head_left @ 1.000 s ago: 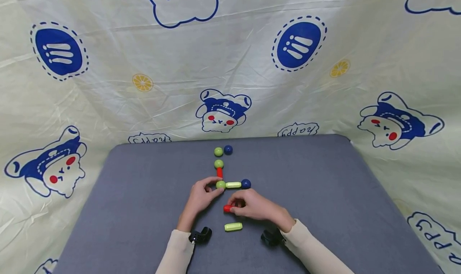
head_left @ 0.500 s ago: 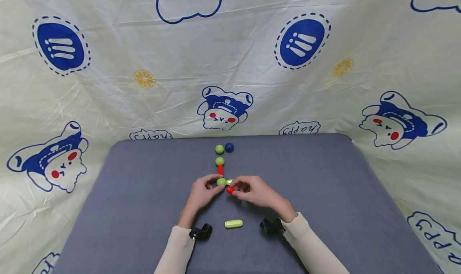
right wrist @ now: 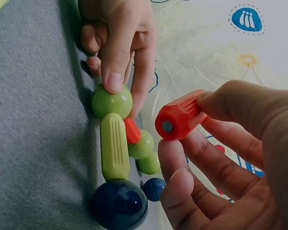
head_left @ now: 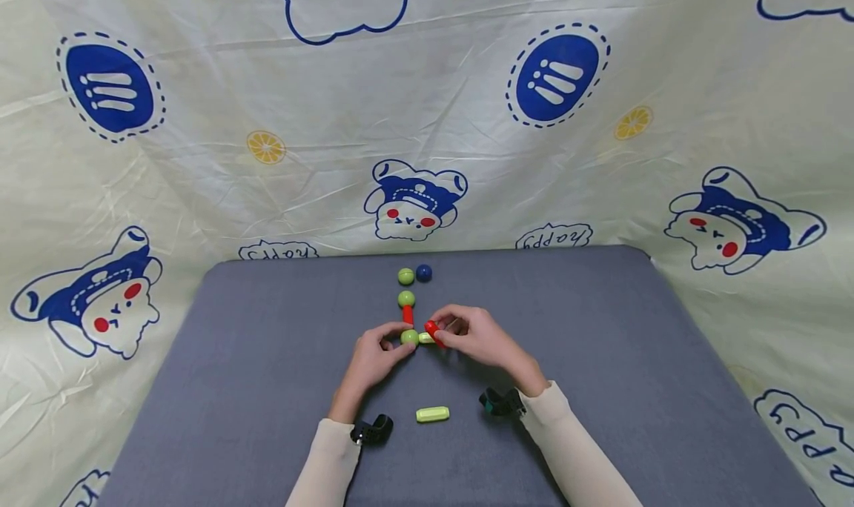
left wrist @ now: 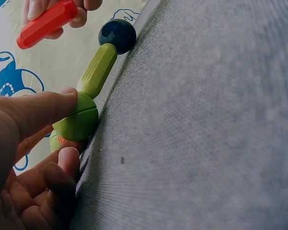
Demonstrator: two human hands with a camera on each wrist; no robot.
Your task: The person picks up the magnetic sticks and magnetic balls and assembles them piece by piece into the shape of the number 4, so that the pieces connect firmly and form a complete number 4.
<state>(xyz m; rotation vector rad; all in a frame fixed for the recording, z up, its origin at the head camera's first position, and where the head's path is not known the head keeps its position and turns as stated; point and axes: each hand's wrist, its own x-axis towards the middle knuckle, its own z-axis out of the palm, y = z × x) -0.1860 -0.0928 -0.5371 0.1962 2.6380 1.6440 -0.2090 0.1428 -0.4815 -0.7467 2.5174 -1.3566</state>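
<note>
My left hand (head_left: 373,357) pinches a green ball (right wrist: 112,101) between thumb and fingers, low on the table. From that ball a yellow-green magnetic rod (right wrist: 115,147) runs to a dark blue ball (right wrist: 119,205). A red rod (head_left: 408,314) leads away from the same ball to another green ball (head_left: 406,298). My right hand (head_left: 482,336) holds a second red magnetic rod (right wrist: 181,115) by thumb and fingers, raised above the joined pieces. A grey metal tip shows at its end. In the head view the right hand hides the joined blue ball.
A loose yellow-green rod (head_left: 432,414) lies nearer the front, between the forearms. Beyond the joined pieces sit a loose green ball (head_left: 405,276) and a blue ball (head_left: 424,273). The grey table (head_left: 280,307) ends at a printed curtain (head_left: 320,121).
My right hand has carried the red rod away from the front of the table, up over the joined pieces, and tilted it. The left hand stays on the green ball.
</note>
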